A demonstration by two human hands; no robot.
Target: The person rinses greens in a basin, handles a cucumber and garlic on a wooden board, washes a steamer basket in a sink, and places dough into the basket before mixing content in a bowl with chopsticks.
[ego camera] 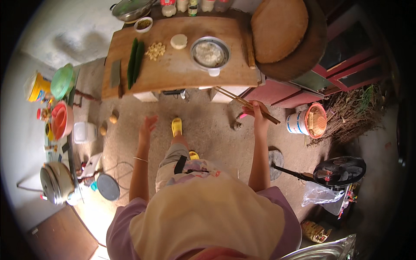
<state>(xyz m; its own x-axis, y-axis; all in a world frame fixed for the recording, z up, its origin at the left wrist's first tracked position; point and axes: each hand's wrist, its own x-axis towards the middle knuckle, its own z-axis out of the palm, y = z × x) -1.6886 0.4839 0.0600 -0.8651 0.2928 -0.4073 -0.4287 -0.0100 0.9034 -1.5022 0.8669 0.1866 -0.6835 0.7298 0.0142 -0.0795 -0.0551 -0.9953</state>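
My right hand (257, 113) grips a pair of wooden chopsticks (234, 98), their tips near the front edge of the wooden board (182, 76). With fingers apart and nothing in it, my left hand (149, 125) hangs over the floor, short of that board. A metal bowl (210, 53) on the board holds a white, flour-like mass, with a small white container (214, 72) against its near rim. Left of the bowl lie a round white piece of dough (178, 41), a heap of peeled garlic cloves (155, 51), two cucumbers (135, 63) and a cleaver (116, 74). A white bowl (143, 24) of chopped food stands behind them.
A rolling pin (250, 52) lies at the board's right, beside a round wooden slab (280, 29). Bottles (182, 6) and a lidded pan (133, 9) stand behind. A bucket (297, 123), dry brushwood (351, 113) and a black fan (339, 170) are at right; basins (61, 120) at left.
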